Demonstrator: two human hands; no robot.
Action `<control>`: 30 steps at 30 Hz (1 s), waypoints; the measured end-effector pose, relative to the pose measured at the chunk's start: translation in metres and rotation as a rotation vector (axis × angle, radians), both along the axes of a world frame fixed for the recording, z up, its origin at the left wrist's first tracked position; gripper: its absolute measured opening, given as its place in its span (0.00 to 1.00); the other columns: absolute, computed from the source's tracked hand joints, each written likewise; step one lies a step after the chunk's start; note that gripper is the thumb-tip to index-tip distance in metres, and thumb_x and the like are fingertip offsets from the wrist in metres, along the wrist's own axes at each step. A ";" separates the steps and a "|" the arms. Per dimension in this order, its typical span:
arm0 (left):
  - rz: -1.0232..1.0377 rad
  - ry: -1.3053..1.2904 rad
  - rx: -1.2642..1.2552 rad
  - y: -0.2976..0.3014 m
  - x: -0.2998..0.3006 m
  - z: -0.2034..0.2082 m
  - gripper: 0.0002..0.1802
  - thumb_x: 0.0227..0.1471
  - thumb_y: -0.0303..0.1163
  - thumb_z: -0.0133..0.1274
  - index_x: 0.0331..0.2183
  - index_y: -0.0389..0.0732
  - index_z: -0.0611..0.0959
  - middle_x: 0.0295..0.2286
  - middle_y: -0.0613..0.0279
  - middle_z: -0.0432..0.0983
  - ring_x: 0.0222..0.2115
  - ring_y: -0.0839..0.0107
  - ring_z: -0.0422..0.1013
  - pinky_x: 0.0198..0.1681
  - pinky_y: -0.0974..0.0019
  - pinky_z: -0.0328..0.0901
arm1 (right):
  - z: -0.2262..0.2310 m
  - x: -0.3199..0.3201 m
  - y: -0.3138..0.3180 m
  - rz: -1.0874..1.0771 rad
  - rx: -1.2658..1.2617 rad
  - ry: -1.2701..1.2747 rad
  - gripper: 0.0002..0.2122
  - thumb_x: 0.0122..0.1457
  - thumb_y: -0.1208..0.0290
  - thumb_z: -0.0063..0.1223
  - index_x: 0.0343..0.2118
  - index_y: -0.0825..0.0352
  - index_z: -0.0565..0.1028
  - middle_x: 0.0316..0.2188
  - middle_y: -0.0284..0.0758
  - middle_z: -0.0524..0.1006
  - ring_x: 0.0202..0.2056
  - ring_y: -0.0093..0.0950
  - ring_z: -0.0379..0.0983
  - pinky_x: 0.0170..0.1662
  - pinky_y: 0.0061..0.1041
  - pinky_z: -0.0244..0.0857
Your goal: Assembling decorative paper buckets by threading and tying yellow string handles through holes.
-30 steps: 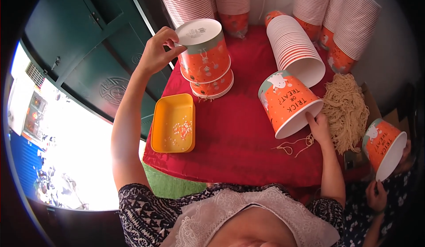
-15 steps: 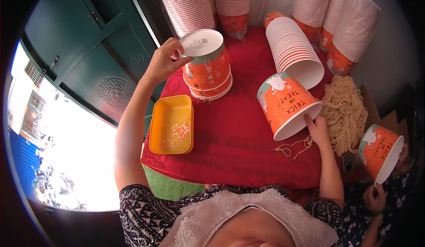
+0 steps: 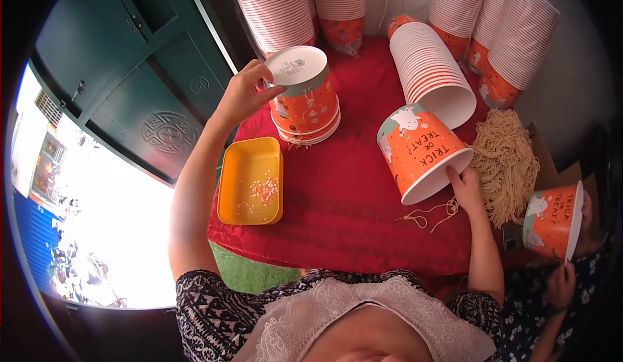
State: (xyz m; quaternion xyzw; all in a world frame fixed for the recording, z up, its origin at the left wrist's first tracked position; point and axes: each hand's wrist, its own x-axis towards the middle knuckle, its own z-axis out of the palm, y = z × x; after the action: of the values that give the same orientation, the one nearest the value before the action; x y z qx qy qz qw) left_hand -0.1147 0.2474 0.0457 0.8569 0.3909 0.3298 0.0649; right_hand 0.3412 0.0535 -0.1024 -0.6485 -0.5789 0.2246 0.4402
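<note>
Since the left hand (image 3: 250, 92) has a narrow grip on the upturned bucket (image 3: 302, 105) by its base, at eleven o'clock on the worktop (image 3: 347, 225), I'd guide it level; the right hand (image 3: 468, 190), holding the tilted bucket (image 3: 415, 154) at three o'clock, should spare the rim.

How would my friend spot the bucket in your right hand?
On the red table, look right, just left of the heaped tan string. There an orange bucket sits tilted, its rim gripped by the right hand. Unlike the nested pile behind it, it shows just one rim.
</note>
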 end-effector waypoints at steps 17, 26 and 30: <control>-0.008 0.021 -0.026 0.002 -0.005 -0.003 0.16 0.44 0.32 0.67 0.29 0.37 0.76 0.29 0.59 0.71 0.27 0.67 0.71 0.31 0.65 0.68 | -0.001 -0.001 0.001 0.002 -0.001 -0.008 0.14 0.61 0.68 0.52 0.38 0.77 0.75 0.27 0.44 0.79 0.30 0.28 0.75 0.35 0.30 0.67; -0.077 -0.035 -0.002 0.005 -0.003 -0.015 0.12 0.44 0.23 0.64 0.28 0.34 0.75 0.26 0.59 0.68 0.25 0.70 0.68 0.29 0.70 0.65 | 0.002 -0.001 0.004 -0.048 -0.047 -0.145 0.16 0.60 0.60 0.53 0.34 0.72 0.77 0.24 0.48 0.78 0.28 0.42 0.78 0.33 0.38 0.68; -0.086 -0.047 0.064 0.001 0.005 -0.016 0.13 0.42 0.20 0.62 0.26 0.34 0.71 0.26 0.58 0.66 0.26 0.69 0.69 0.30 0.70 0.66 | 0.003 0.003 0.001 -0.047 -0.050 -0.152 0.14 0.59 0.61 0.53 0.37 0.69 0.78 0.29 0.47 0.80 0.32 0.44 0.78 0.36 0.39 0.69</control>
State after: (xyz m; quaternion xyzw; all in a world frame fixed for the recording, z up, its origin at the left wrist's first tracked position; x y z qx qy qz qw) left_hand -0.1094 0.2482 0.0293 0.8664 0.3413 0.3593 0.0606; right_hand 0.3447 0.0547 -0.0992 -0.6879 -0.5895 0.1788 0.3839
